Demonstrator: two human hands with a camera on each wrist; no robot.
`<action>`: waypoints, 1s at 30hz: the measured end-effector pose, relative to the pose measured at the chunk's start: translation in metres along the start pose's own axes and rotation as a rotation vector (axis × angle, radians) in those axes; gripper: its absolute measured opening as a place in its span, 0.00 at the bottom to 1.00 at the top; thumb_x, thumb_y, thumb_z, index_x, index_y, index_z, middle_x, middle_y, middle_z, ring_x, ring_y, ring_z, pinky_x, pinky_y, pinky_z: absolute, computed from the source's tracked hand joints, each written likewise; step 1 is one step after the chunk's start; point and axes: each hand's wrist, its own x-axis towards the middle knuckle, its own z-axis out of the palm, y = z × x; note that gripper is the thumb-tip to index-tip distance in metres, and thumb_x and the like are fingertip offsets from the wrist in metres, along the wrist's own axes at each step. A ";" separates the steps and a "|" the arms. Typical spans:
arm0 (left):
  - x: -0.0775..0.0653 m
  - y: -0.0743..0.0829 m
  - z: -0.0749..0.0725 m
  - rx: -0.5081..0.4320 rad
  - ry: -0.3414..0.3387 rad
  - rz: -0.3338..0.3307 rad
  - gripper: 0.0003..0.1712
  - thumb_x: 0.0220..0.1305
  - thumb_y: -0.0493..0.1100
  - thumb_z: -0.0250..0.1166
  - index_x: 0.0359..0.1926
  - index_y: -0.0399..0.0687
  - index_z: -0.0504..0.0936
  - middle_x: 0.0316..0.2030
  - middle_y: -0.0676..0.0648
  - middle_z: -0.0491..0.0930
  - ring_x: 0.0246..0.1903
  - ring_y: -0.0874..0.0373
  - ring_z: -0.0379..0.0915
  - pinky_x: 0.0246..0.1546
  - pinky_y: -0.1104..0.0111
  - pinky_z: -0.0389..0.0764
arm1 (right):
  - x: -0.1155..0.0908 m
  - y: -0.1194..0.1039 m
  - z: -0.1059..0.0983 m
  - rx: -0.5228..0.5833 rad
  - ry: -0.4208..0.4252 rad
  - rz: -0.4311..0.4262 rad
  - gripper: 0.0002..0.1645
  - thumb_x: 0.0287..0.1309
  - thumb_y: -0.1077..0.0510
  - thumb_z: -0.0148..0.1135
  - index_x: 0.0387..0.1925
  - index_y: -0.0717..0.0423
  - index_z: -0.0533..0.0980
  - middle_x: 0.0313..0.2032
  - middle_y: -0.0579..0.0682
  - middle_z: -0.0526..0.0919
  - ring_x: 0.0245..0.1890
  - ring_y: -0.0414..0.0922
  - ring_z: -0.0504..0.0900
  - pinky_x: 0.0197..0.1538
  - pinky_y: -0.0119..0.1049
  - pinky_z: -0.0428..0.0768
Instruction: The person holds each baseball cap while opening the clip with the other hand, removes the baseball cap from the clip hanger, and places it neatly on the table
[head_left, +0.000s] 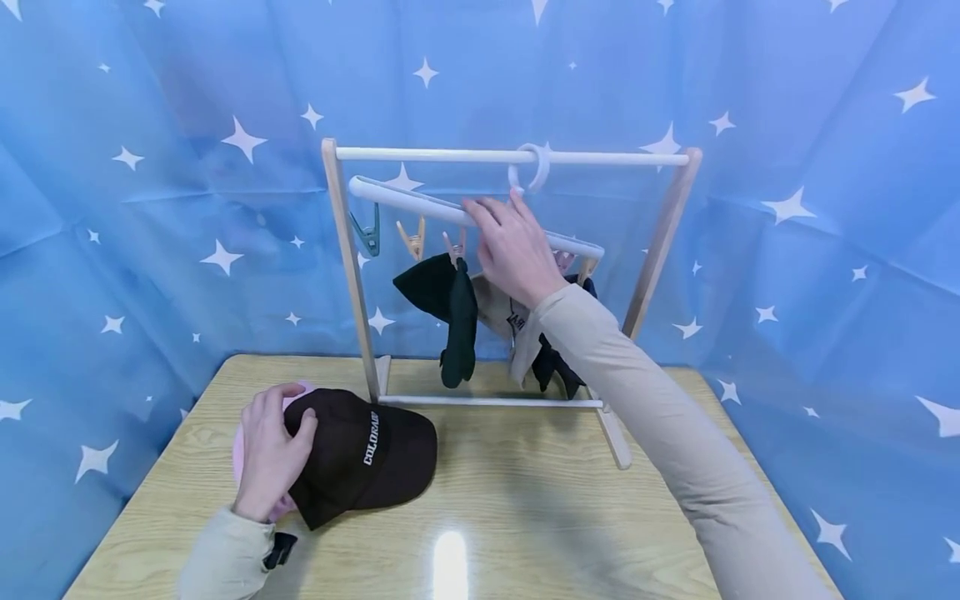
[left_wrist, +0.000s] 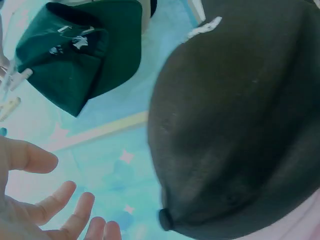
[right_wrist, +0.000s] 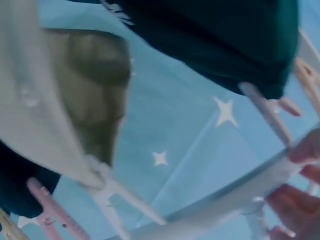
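Note:
A black baseball cap (head_left: 341, 450) with white lettering sits at the table's left, over something pink (head_left: 238, 454). My left hand (head_left: 273, 446) is at the back of this cap; the left wrist view shows its fingers (left_wrist: 37, 159) spread and apart from the dark crown. Up at the rack, my right hand (head_left: 521, 250) grips the white clip hanger (head_left: 420, 202), thumb and fingers on either side of its bar. From the hanger's clothespins hang a green cap (head_left: 461, 325), a beige cap (head_left: 493, 307) and a dark navy cap (head_left: 553, 367).
The wooden rack (head_left: 652, 242) stands at the back of the table (head_left: 510, 517), with the hanger's hook (head_left: 538, 167) over its white top rail. A teal clothespin (head_left: 367, 233) and a yellow one (head_left: 412, 239) hang without a cap. A blue star-patterned curtain (head_left: 795, 275) surrounds the table.

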 end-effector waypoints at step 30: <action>0.028 0.063 0.066 -0.179 -0.199 0.121 0.16 0.60 0.31 0.60 0.51 0.35 0.76 0.48 0.36 0.75 0.45 0.42 0.67 0.47 0.52 0.69 | -0.015 0.018 -0.007 -0.019 -0.163 -0.081 0.30 0.62 0.67 0.55 0.66 0.59 0.68 0.58 0.61 0.74 0.60 0.55 0.71 0.70 0.42 0.50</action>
